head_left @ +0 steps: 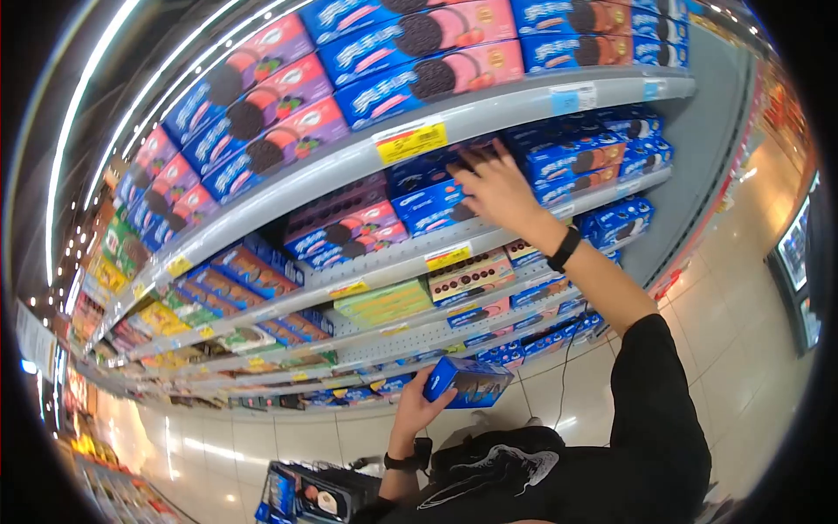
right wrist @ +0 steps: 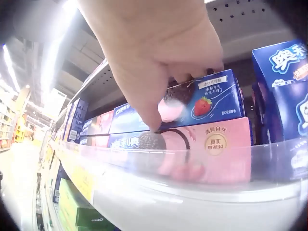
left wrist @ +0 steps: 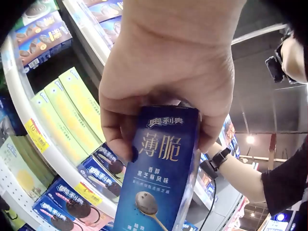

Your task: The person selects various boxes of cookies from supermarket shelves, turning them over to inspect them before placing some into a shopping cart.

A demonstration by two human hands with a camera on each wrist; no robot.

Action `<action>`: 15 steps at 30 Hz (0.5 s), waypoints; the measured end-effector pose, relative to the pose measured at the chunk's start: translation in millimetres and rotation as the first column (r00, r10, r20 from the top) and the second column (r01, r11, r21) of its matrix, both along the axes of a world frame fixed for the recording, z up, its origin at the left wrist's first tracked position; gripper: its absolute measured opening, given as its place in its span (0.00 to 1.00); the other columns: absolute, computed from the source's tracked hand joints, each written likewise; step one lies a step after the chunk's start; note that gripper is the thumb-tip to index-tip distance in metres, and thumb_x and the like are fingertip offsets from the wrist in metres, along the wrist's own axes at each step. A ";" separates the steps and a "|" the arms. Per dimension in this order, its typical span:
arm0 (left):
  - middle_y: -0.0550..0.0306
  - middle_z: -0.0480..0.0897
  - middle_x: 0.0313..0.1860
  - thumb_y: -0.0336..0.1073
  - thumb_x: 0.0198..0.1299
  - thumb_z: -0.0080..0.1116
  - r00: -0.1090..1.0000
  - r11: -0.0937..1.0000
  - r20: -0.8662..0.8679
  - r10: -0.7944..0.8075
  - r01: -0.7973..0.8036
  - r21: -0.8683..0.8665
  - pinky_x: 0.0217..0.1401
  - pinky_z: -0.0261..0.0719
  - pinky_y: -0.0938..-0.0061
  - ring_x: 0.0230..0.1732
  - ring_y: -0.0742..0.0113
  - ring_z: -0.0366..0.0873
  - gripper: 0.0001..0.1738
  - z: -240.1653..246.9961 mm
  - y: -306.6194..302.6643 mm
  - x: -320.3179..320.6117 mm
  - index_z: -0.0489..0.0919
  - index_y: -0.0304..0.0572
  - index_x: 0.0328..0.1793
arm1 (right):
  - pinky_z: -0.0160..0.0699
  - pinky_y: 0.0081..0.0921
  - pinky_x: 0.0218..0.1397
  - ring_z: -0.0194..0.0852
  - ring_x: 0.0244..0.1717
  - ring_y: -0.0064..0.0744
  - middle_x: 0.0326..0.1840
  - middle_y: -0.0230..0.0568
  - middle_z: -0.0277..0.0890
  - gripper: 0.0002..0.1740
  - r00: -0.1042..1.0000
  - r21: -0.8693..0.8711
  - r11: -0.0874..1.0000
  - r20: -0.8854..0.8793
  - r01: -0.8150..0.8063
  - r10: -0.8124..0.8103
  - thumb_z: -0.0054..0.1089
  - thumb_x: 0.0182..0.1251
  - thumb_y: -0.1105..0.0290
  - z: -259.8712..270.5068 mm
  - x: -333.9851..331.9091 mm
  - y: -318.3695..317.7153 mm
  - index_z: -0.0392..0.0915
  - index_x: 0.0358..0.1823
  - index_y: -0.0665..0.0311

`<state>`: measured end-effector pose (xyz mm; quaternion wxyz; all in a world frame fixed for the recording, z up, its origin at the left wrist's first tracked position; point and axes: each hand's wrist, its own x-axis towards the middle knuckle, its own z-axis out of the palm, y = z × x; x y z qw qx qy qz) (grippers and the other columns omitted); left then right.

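Strawberry-printed biscuit box [right wrist: 211,103] sits on a store shelf [right wrist: 183,204], upper center of the head camera's frame, beneath a person's right grip [head_left: 502,192]. Seen from that wrist, the thumb touches the lower front edge while the other fingers reach over the top; their tips are hidden, so whether they pinch the box cannot be told. At bottom center of the head view, the left grip [head_left: 421,403] pinches a blue biscuit carton [head_left: 478,386] between thumb and fingers. Good handling at the shelf, by the look of it, would mean setting thumb and fingers on opposite faces before any pull, then raising the box over the clear lip [right wrist: 272,163] without striking the upper shelf [head_left: 497,111]. Neighboring blue boxes [right wrist: 291,96], at right in the right wrist view, call for straight, unhurried travel. Light pressure should suffice, as thin cardboard probably dents.
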<state>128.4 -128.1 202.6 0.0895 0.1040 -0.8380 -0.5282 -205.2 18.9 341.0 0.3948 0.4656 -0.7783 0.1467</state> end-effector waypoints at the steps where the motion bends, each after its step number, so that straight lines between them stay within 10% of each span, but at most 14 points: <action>1: 0.54 0.83 0.40 0.38 0.50 0.73 1.000 1.000 0.013 -0.021 0.022 -0.015 0.46 0.77 0.75 0.40 0.71 0.78 0.30 -0.3 -2.9 4.0 0.76 0.33 0.58 | 0.49 0.54 0.76 0.62 0.67 0.50 0.63 0.51 0.69 0.31 0.998 -0.043 0.999 -0.053 -0.017 0.015 0.72 0.48 0.63 1.0 2.6 0.6 0.76 0.58 0.55; 11: 0.47 0.85 0.39 0.41 0.49 0.72 0.999 0.996 -0.037 0.027 -0.030 -0.083 0.44 0.81 0.70 0.38 0.59 0.85 0.31 -1.6 -43.9 23.0 0.76 0.38 0.59 | 0.69 0.38 0.59 0.68 0.56 0.46 0.52 0.43 0.69 0.31 0.966 0.047 0.981 0.192 -0.188 0.176 0.73 0.48 0.70 23.6 28.8 22.9 0.75 0.58 0.57; 15: 0.54 0.84 0.37 0.38 0.49 0.72 0.999 0.995 -0.031 0.027 -0.030 -0.092 0.42 0.79 0.75 0.37 0.71 0.80 0.29 -6.0 -57.2 19.1 0.77 0.35 0.57 | 0.68 0.39 0.61 0.68 0.57 0.47 0.54 0.43 0.69 0.31 0.945 0.091 0.970 0.264 -0.224 0.193 0.72 0.51 0.69 15.8 27.8 25.9 0.74 0.59 0.58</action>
